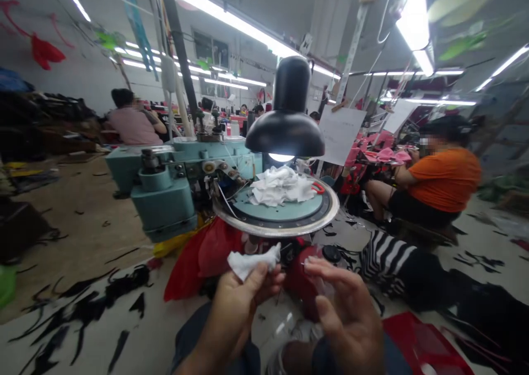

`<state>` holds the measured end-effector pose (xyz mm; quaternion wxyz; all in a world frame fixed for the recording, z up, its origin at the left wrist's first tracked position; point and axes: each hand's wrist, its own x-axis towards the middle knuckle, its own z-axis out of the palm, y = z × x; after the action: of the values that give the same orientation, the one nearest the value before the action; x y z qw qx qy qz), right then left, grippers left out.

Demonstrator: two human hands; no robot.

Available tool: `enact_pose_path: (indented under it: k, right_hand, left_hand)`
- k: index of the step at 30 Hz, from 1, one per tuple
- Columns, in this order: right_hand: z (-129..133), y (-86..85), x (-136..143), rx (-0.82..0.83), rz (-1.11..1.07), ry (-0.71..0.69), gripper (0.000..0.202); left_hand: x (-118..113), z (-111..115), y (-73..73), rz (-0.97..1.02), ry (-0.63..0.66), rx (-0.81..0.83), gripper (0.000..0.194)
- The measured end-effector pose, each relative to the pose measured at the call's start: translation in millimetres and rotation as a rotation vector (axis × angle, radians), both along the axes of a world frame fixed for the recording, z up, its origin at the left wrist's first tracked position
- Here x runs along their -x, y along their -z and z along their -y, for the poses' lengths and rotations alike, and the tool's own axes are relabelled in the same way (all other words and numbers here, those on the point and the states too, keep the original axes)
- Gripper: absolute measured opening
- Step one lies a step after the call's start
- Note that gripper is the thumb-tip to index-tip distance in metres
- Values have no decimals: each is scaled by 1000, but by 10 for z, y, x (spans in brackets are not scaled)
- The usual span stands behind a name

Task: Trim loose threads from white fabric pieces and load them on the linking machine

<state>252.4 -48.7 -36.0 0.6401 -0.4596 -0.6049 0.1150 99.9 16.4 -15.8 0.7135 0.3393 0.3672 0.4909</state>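
My left hand [248, 292] pinches a small piece of white cloth [253, 262] between thumb and fingers, low in front of the machine. To its right, my right hand [347, 303] is raised with thumb and fingers apart and nothing visible between them. Beyond both hands stands a green linking machine [223, 154] with a round dial [285, 232] rimmed in metal. A heap of white cloth pieces [283, 186] lies on the dial's green top, with a red-handled tool [318, 188] at its right edge. A black lamp [287, 127] shines down over the heap.
A red bag [206, 259] hangs below the dial on the left. Striped black-and-white fabric [388, 259] and a red box [425, 344] are at the right. Dark scraps [103, 292] litter the floor. A person in orange [446, 179] sits at the right, another in pink [134, 124] at the left.
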Motion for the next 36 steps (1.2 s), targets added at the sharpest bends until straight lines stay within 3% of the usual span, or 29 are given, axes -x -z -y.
enact_pose_path:
  k: [2,4,7,10,13,16,20,24,27,31,36]
  right_hand:
    - [64,132,-43,119,-41,-100,19]
    - [90,240,-6,220,-31,-342,14]
    - [52,249,139,130,-226,-494,23]
    - [-31,110,231,2,-304,-430,30]
    - [-111,-43,223,2,-228,-369,39]
    - [-228,-161,185,-76,-62,-287,46]
    - [-464,-258,227,-227,1,-8,44]
    - [-633,-267,327,-43,-207,123,39]
    - [-674,-264,359,103,-393,118,57]
    - [-708,-301,395,159,-633,33,87]
    - [-762,-351,467,174,-758,-60,111]
  left_hand:
    - [-4,-63,-57,11,21,-8,47]
    - [-15,-80,-91,-17,88,-48,40]
    - [-59,-38,-117,-105,221,-130,34]
    - [-82,14,-149,-145,341,-241,31]
    - [-40,14,-197,-232,410,-376,25]
    - [39,-76,-225,-327,311,-418,28]
    - [119,-327,-163,-230,153,-341,29]
    - [127,-572,-52,-139,158,-277,33]
    - [124,-674,-5,-131,170,-277,32]
    - [128,-729,20,-112,280,-289,33]
    - [104,-730,42,-41,194,-273,31]
